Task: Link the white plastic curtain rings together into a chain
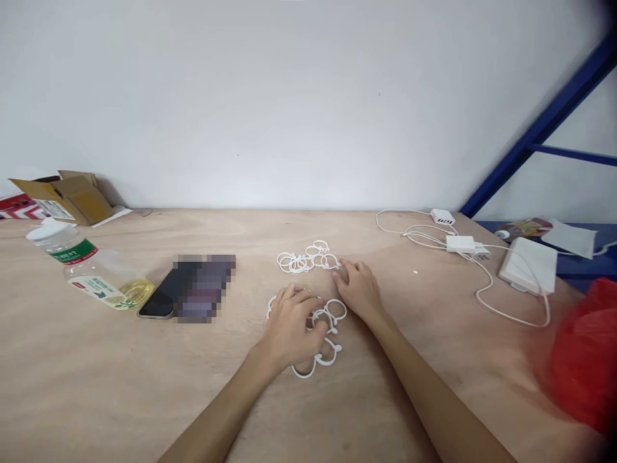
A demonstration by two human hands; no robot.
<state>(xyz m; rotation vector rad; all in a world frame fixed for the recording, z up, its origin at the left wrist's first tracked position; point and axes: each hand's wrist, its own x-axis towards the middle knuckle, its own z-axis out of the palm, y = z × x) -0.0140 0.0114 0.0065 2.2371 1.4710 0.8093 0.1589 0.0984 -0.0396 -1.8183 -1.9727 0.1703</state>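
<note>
Pale, plain wall [308, 96] fills the space before you, with blue metal framing [525, 141] slanting at its right. Below it spreads your wooden table [120, 399], its grain lightly streaked.

Both your forearms reach in from the bottom edge, which cuts them off, and slant inward. Your left hand [292, 325] lies palm down, fingers bent over the near rings and thumb spread away from them; it hides some of those rings, so you can't be sure whether it grips any. Your right hand [359, 286] sits farther forward, palm down, loosely spread and holding nothing, its fingertips at the right end of the far rings; whether they touch is hard to make out.

To your right, a red bag [585, 360] runs out of view. On your left stand a clear bottle [87, 263] and, behind it, a cardboard box [87, 199]. Blocky pixels cover the right part of your phone [164, 292].

Between these sides lie your white plastic rings: the far rings [299, 263] in a tangled cluster, the near rings [334, 331] under and beside your left hand. Smaller still, a white charger [460, 244] sits among looping cables at the right.
</note>
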